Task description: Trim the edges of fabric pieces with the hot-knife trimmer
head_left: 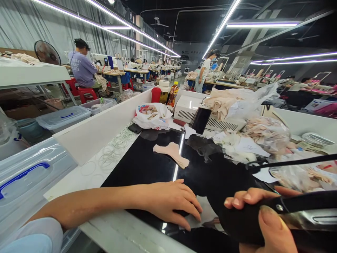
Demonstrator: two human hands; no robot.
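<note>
The left hand point(171, 202) lies flat and open on the tabletop point(118, 233), its fingertips pinning a pale piece point(206, 212). Just right of the piece, the right hand point(265, 225) is closed round a black handle point(305, 203) whose long axis runs rightward. A beige cutout point(172, 154) lies farther ahead.

The black-handled tool point(310, 205) in the right hand point(263, 219) runs off the right edge; the left hand point(171, 202) hides part of a pale sheet point(207, 212).
</note>
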